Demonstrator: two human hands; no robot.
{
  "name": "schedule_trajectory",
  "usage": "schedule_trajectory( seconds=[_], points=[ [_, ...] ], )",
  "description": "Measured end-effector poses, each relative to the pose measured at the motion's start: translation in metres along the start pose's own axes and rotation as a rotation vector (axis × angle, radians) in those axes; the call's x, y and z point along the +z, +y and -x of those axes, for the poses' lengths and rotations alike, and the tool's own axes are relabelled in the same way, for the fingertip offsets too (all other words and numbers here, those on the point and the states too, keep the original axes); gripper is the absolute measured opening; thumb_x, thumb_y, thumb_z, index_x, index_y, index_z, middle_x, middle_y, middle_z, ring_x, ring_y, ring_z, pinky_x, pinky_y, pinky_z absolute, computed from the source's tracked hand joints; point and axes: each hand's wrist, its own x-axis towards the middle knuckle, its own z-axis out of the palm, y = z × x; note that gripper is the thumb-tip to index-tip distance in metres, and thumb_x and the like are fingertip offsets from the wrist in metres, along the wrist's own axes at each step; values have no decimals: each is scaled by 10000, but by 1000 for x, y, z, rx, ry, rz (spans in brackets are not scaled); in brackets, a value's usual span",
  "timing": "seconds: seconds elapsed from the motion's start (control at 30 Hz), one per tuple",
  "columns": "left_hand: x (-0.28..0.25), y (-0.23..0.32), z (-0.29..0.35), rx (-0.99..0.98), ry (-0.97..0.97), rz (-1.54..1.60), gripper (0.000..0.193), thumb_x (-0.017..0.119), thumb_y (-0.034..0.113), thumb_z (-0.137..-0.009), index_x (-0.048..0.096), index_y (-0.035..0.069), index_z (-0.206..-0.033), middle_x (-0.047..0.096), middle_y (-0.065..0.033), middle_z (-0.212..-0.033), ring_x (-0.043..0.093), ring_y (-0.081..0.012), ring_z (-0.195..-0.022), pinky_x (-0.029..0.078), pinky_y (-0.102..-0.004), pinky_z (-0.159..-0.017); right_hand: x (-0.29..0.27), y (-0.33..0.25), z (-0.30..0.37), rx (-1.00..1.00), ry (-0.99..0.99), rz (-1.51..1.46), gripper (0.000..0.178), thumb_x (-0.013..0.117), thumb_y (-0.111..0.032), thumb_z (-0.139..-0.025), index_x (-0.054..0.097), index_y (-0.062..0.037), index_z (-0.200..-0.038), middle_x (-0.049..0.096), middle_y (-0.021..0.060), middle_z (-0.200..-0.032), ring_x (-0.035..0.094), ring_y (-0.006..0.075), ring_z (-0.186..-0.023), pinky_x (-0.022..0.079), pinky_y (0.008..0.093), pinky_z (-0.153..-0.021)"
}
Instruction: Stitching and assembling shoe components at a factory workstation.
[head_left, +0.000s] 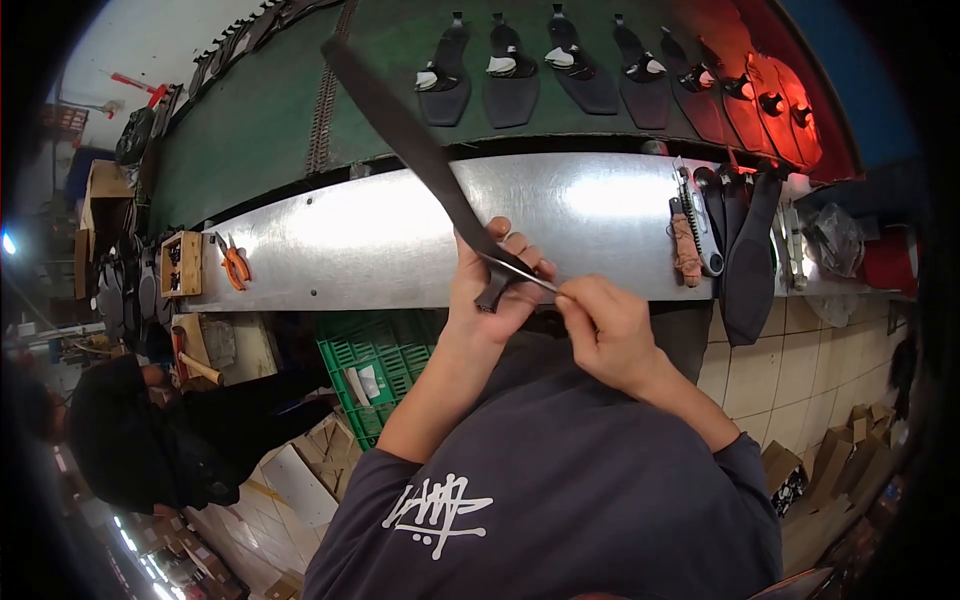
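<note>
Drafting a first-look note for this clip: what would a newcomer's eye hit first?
Probably the red glow over the right end of the row of dark soles on the green belt at the top. Next, centre frame, the long dark strip in the left hand, with the right hand holding a thin metal tool near its lower end. Orange-handled pliers stand out left, on the metal ledge.
</note>
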Motion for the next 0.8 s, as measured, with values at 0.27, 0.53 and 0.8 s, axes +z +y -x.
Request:
schedule_trajectory(
  seconds=[0.27, 0.53, 0.8],
  points=[
    [33, -12, -6, 220, 514, -283, 804, 317, 842, -773, 562, 83, -673, 559, -71, -590, 577, -259, -599, 493, -370, -639, 7, 6, 0, 45, -48, 15, 39, 587, 19, -838, 559, -6, -850, 556, 150, -710, 562, 317, -583, 431, 362, -519],
    [5, 0, -10, 92, 297, -341, 766, 389, 831, -755, 557, 90, -660, 550, -68, -582, 543, -232, -570, 445, -337, -579, 5, 2, 5, 45, -127, -33, 66, 595, 30, -822, 559, -8, -862, 562, 138, -716, 577, 320, -607, 445, 358, -532],
    [3, 7, -13, 178, 340, -494, 773, 278, 726, -889, 558, 32, -1078, 613, -79, -763, 606, -206, -710, 497, -315, -676, 1, 2, -2, 47, -100, -189, 362, 560, 8, -844, 583, -70, -1196, 641, 110, -780, 630, 221, -617, 487, 282, -585]
  ],
)
